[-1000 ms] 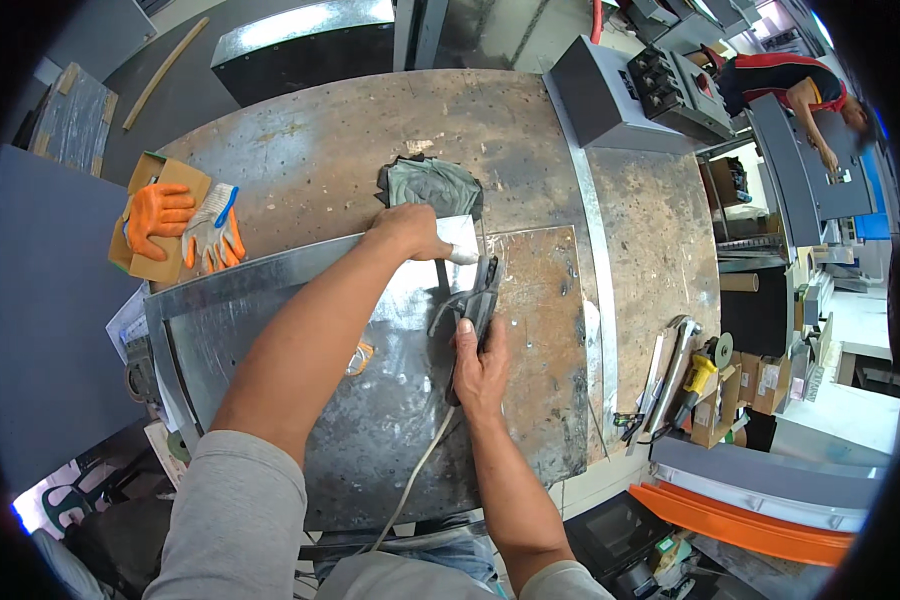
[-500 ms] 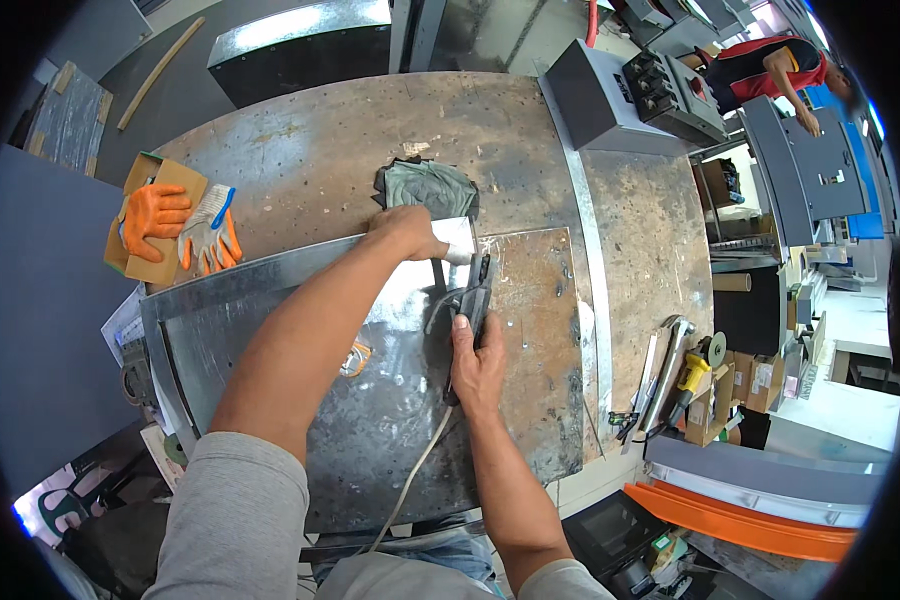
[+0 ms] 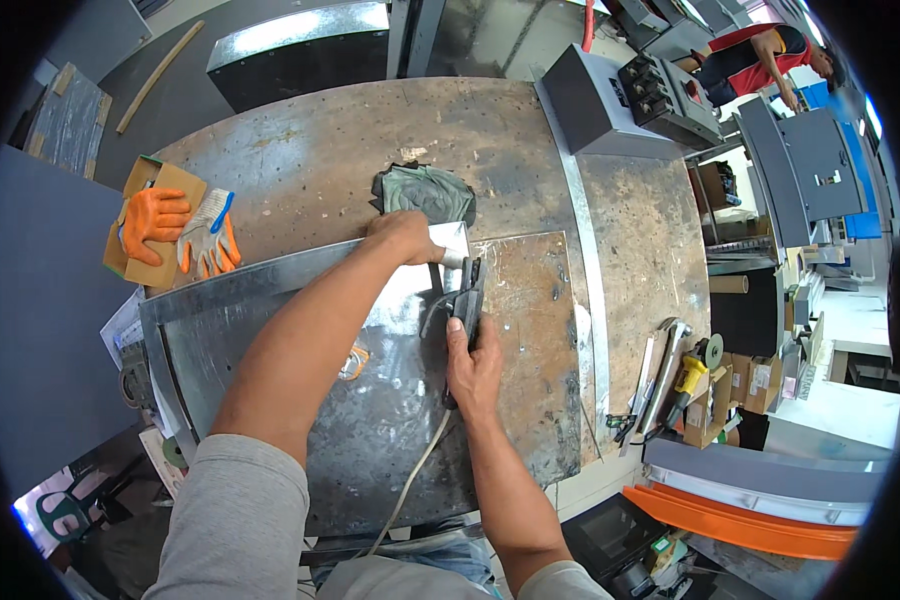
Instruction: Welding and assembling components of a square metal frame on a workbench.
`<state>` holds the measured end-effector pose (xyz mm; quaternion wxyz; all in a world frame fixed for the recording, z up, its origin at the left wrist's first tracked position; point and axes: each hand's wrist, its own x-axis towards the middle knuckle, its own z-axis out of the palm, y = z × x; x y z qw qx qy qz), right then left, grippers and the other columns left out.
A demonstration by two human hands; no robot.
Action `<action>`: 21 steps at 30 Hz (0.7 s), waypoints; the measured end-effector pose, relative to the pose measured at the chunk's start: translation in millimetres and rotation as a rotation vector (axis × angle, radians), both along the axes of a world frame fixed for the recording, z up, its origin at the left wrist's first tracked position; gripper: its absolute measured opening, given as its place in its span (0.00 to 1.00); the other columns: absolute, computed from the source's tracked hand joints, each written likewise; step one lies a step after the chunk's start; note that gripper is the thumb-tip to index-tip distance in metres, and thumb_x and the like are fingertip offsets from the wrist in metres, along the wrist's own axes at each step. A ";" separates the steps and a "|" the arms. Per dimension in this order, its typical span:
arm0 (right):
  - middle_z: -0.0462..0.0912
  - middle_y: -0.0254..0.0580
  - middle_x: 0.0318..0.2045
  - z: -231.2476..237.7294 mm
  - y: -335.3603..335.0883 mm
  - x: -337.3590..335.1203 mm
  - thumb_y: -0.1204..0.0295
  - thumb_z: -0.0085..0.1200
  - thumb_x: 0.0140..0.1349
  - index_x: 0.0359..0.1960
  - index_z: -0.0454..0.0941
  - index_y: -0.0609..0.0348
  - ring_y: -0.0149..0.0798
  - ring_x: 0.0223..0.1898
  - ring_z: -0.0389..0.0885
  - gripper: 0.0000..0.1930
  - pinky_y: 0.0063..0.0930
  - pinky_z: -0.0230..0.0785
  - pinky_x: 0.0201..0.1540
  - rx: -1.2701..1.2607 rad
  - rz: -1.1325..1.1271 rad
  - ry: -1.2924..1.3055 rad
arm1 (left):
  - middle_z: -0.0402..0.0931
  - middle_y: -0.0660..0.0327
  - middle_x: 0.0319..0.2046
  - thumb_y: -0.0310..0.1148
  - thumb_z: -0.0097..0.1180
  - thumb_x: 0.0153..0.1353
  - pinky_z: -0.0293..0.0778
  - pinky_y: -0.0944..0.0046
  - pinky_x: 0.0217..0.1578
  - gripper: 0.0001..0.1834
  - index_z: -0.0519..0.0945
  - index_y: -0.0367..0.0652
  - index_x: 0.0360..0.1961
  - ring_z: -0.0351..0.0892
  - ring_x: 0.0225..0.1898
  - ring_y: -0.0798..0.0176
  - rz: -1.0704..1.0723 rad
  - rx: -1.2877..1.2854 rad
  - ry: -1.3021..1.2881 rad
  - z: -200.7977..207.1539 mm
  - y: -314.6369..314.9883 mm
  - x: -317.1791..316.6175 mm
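A black corded hand tool (image 3: 466, 300) is gripped in my right hand (image 3: 478, 368), my thumb lying along its near side. Its exact kind is not clear. A pale cord (image 3: 407, 483) runs from its lower end toward my body. My left hand (image 3: 403, 237) grips the far edge of a shiny grey sheet-metal panel (image 3: 370, 440) near its far right corner. One fingertip there looks pale and reaches to the tool's upper end; the other fingers are partly hidden. Just beyond my left hand lies a crumpled grey-green cloth (image 3: 425, 193). A small orange-and-white roll (image 3: 354, 362) sits on the panel.
On the worn workbench (image 3: 330, 130), orange-palmed gloves (image 3: 156, 222) lie in an open carton at left. A grey metal box (image 3: 600, 105) stands at the far right. A yellow angle grinder (image 3: 690, 380) rests at the right edge. Another person (image 3: 760, 60) works beyond.
My right hand and the black tool have shifted very slightly left. My left hand stays at the panel edge. The other person's arm and head have moved a little.
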<state>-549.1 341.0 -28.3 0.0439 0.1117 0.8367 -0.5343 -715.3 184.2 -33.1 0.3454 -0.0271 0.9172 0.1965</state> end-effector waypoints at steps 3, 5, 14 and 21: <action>0.74 0.37 0.24 -0.2 0.1 -0.4 0.64 0.54 0.68 0.36 0.73 0.64 0.30 0.27 0.70 0.13 0.28 0.65 0.31 0.026 0.008 0.008 | 0.79 0.41 0.49 0.67 0.67 0.41 0.75 0.51 0.52 0.47 0.81 0.30 0.47 0.79 0.52 0.43 0.000 -0.002 0.015 -0.7 0.2 0.8; 0.75 0.37 0.24 -0.4 0.1 -0.8 0.64 0.54 0.68 0.36 0.73 0.64 0.30 0.27 0.71 0.13 0.28 0.65 0.31 0.027 0.009 0.010 | 0.79 0.41 0.49 0.66 0.67 0.42 0.75 0.51 0.52 0.46 0.81 0.30 0.46 0.80 0.51 0.43 0.000 -0.005 0.035 -3.0 0.3 0.9; 0.78 0.40 0.25 -7.5 2.4 -0.3 0.62 0.53 0.69 0.41 0.75 0.65 0.33 0.29 0.75 0.15 0.30 0.68 0.32 0.098 0.041 -0.053 | 0.80 0.41 0.48 0.62 0.67 0.46 0.75 0.52 0.51 0.43 0.80 0.30 0.48 0.81 0.50 0.45 -0.016 -0.015 0.028 -4.8 -0.4 0.3; 0.84 0.60 0.35 -10.5 2.1 1.0 0.55 0.51 0.65 0.53 0.76 0.64 0.57 0.42 0.84 0.24 0.44 0.73 0.45 0.039 0.034 -0.012 | 0.79 0.42 0.50 0.70 0.65 0.40 0.75 0.53 0.52 0.51 0.78 0.31 0.52 0.79 0.53 0.47 -0.028 0.020 0.059 -3.9 -1.5 3.0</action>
